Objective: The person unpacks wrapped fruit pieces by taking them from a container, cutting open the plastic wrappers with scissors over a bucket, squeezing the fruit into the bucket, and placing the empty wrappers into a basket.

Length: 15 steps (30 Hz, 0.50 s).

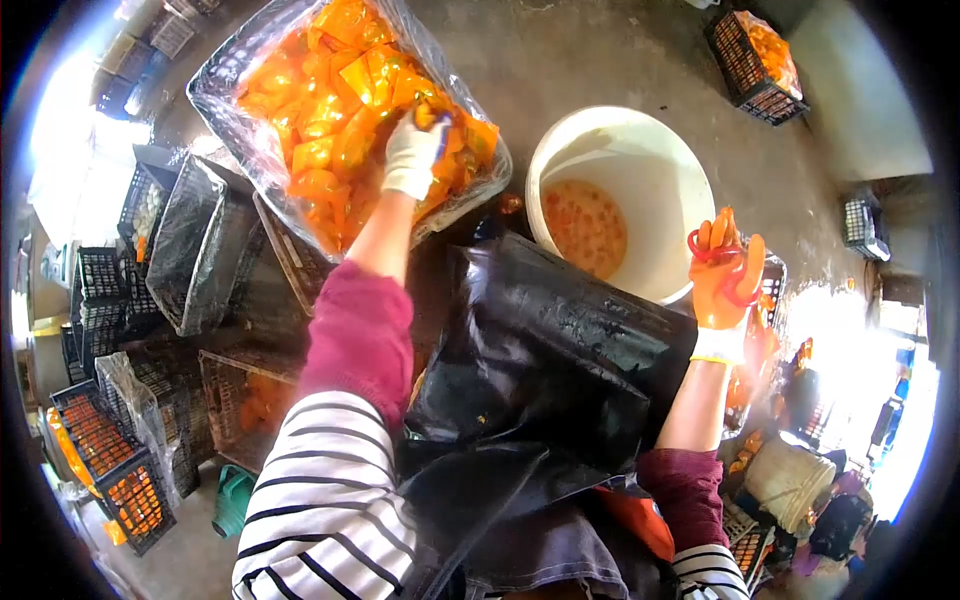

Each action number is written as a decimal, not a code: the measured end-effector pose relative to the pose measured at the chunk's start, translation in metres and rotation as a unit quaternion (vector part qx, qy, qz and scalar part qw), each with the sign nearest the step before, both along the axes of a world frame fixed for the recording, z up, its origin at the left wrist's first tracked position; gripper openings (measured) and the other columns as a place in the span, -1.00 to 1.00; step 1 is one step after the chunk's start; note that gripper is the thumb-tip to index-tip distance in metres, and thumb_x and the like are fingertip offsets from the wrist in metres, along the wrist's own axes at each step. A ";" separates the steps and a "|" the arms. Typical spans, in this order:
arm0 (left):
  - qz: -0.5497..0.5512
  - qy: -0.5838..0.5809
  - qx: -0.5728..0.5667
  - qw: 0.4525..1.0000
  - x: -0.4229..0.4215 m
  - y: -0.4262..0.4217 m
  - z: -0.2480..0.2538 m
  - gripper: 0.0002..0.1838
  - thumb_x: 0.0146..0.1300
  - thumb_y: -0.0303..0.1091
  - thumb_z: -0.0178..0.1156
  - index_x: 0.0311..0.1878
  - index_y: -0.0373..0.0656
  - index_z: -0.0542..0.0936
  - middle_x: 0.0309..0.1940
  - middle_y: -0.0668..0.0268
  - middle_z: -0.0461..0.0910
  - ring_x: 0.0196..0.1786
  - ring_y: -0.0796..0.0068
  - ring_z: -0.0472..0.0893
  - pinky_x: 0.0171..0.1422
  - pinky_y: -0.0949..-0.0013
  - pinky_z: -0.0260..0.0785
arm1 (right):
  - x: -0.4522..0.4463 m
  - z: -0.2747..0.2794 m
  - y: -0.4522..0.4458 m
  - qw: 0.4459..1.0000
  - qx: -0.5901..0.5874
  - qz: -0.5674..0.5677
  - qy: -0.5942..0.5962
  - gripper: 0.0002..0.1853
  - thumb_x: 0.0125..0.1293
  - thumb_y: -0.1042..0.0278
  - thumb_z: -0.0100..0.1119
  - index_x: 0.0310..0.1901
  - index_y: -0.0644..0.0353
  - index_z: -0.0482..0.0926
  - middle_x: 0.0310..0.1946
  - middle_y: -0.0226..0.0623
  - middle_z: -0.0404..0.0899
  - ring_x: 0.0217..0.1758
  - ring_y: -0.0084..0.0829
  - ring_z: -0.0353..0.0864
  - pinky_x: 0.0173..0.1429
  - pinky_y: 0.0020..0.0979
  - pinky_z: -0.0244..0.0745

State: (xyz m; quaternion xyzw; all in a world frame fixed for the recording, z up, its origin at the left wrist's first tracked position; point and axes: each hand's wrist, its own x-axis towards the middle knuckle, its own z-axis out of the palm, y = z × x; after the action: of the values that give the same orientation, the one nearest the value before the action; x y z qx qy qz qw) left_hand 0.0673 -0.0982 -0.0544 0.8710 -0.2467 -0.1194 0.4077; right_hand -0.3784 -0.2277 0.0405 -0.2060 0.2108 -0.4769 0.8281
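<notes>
My left hand (415,150), in a white glove with a dark and blue fingertip area, reaches into a plastic-lined crate (215,85) heaped with glossy orange pieces (335,130). Its fingers are bent among the pieces, and what they hold is hidden. On the right, my right hand (722,272) wears an orange-coated glove with a white cuff. Red scissor-like handles (742,290) loop around its fingers. Between the hands stands a large white bucket (680,180) with orange pieces (580,225) at the bottom. Black sheeting (530,350) covers my lap.
Black crates (195,240) are stacked at the left, with a crate of orange pieces (115,465) lower down. A green container (233,498) lies on the floor. Another filled crate (755,65) stands at the upper right; a pale bucket (790,480) is at the lower right.
</notes>
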 end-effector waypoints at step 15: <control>-0.166 0.290 -0.350 0.875 -0.132 -0.023 0.102 -0.78 0.33 -0.39 0.17 -0.01 -0.23 0.56 -0.31 0.27 0.61 -0.31 0.47 0.62 -0.20 0.40 0.52 | 0.012 -0.045 0.016 0.977 -0.141 0.048 0.152 -0.47 0.42 0.06 0.06 0.17 0.39 0.36 0.12 0.10 0.49 0.11 -0.13 0.56 0.13 -0.23 0.53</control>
State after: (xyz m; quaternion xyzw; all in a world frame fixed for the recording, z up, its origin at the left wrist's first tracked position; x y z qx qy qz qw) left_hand -0.0648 -0.1210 0.0479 0.5441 -0.2845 -0.3384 0.7131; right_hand -0.3665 -0.2114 -0.0043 -0.4011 0.2550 -0.4248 0.7705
